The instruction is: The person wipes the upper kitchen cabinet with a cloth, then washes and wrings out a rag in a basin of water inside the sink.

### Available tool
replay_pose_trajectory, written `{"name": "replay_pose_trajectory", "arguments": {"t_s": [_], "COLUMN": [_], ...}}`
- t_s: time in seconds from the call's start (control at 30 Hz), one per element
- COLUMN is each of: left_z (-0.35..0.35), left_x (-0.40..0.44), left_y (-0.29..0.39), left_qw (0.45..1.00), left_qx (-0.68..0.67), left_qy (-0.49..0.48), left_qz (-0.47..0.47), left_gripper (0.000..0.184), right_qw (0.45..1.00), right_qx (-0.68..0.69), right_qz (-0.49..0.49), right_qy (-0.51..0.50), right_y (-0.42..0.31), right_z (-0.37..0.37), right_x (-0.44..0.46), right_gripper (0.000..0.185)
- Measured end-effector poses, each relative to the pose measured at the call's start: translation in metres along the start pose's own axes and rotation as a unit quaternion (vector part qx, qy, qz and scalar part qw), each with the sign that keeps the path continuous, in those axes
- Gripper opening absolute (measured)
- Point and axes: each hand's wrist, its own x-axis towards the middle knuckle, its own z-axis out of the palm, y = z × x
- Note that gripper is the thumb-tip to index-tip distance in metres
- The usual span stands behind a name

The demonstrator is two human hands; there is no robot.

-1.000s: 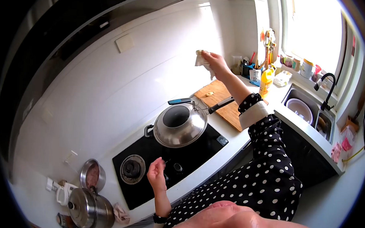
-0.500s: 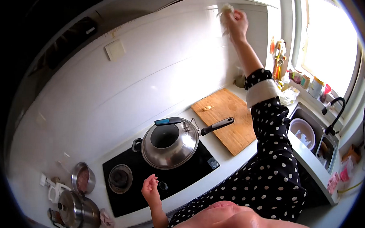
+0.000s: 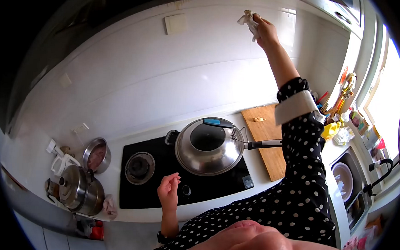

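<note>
High in front of the tiled wall (image 3: 166,79), my right hand (image 3: 266,31) is closed on a crumpled white cloth (image 3: 249,22) that hangs past the fingers. I cannot tell if the cloth touches the tiles. My left hand (image 3: 168,189) is low at the front edge of the black stove (image 3: 163,161), beside its knob (image 3: 186,190). The fingers of that hand are curled together and nothing shows in them. A wok (image 3: 207,158) with a steel and glass lid covers the right burner. The left burner (image 3: 140,168) is bare.
A wooden cutting board (image 3: 269,160) with small pale pieces lies right of the wok, whose handle reaches over it. A steel pot (image 3: 81,191) and a steel bowl (image 3: 97,155) of pinkish food stand at left. At right is a sink (image 3: 357,157) with a black faucet (image 3: 379,175).
My view has swung to the right, so the stove and wall switch sit differently in the frame. My right hand with the cloth is still raised at the wall. The left-hand fingers are closer together.
</note>
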Motion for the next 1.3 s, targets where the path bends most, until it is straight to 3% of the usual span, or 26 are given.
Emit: {"name": "replay_pose_trajectory", "arguments": {"t_s": [0.1,0.23,0.33,0.37,0.47,0.53,0.6,0.67,0.7,0.77,0.83,0.87,0.9,0.97,1.03,1.1,1.17,1.2,1.23,1.3], "left_z": [-0.026,-0.063,-0.079,-0.082,-0.084,-0.08,-0.074,-0.068,-0.063,-0.05,-0.029,-0.017,-0.004,0.024,0.042,0.057,0.065,0.071,0.073,0.077], "left_x": [0.001,0.009,0.011,0.01,0.006,0.001,-0.002,-0.005,-0.006,-0.006,-0.008,-0.008,-0.01,-0.015,-0.024,-0.035,-0.043,-0.044,-0.046,-0.05], "left_y": [0.002,-0.001,-0.004,-0.004,-0.005,-0.008,-0.014,-0.022,-0.025,-0.028,-0.029,-0.029,-0.03,-0.035,-0.039,-0.044,-0.041,-0.036,-0.031,-0.02], "left_qw": [1.0,0.998,0.996,0.995,0.993,0.991,0.986,0.99,0.991,0.994,0.995,0.995,0.995,0.998,0.998,0.998,0.997,0.996,0.994,0.996], "left_qx": [0.017,0.037,0.058,0.059,0.072,0.056,0.038,0.037,0.036,0.052,0.056,0.053,0.05,0.016,0.001,-0.002,0.02,0.023,0.031,0.029], "left_qy": [0.014,0.052,0.06,0.073,0.095,0.118,0.141,0.116,0.105,0.088,0.075,0.072,0.069,0.055,0.046,0.039,0.04,0.041,0.042,0.044], "left_qz": [0.001,-0.008,-0.012,-0.018,-0.017,-0.041,-0.083,-0.074,-0.071,-0.049,-0.04,-0.041,-0.043,-0.038,-0.041,-0.049,-0.071,-0.081,-0.093,-0.069], "left_gripper": [0.015,0.016,0.016,0.016,0.017,0.017,0.017,0.017,0.017,0.017,0.016,0.016,0.016,0.015,0.015,0.015,0.015,0.015,0.015,0.015], "right_qw": [0.977,0.985,0.928,0.986,0.936,0.89,0.817,0.781,0.755,0.73,0.763,0.751,0.724,0.736,0.655,0.706,0.549,0.641,0.677,0.69], "right_qx": [0.196,0.166,0.362,0.111,0.257,0.279,0.196,0.158,0.093,0.07,-0.157,-0.29,-0.417,-0.445,-0.369,-0.368,-0.463,-0.407,-0.386,-0.375], "right_qz": [0.077,0.028,0.03,-0.022,-0.043,-0.132,-0.374,-0.492,-0.527,-0.594,-0.528,-0.517,-0.495,-0.471,-0.583,-0.501,-0.616,-0.611,-0.602,-0.608], "right_qy": [-0.035,0.029,0.086,0.123,0.235,0.335,0.394,0.351,0.378,0.33,0.337,0.291,0.239,0.195,0.307,0.339,0.324,0.223,0.172,0.116], "right_y": [0.033,0.031,0.011,0.022,-0.033,-0.059,-0.051,-0.066,-0.081,-0.108,-0.113,-0.11,-0.113,-0.126,-0.12,-0.131,-0.118,-0.111,-0.111,-0.125], "right_z": [0.018,0.063,0.073,0.066,0.065,0.048,-0.005,-0.052,-0.059,-0.066,-0.069,-0.075,-0.074,-0.092,-0.147,-0.184,-0.173,-0.139,-0.102,-0.108], "right_x": [0.068,0.087,0.088,0.108,0.055,0.03,0.052,0.054,0.041,0.037,0.038,0.052,0.052,0.038,0.083,0.096,0.107,0.073,0.04,0.032], "right_gripper": [0.034,0.032,0.032,0.034,0.034,0.034,0.029,0.026,0.023,0.013,0.017,0.015,0.028,0.023,0.02,0.022,0.022,0.023,0.024,0.026]}}
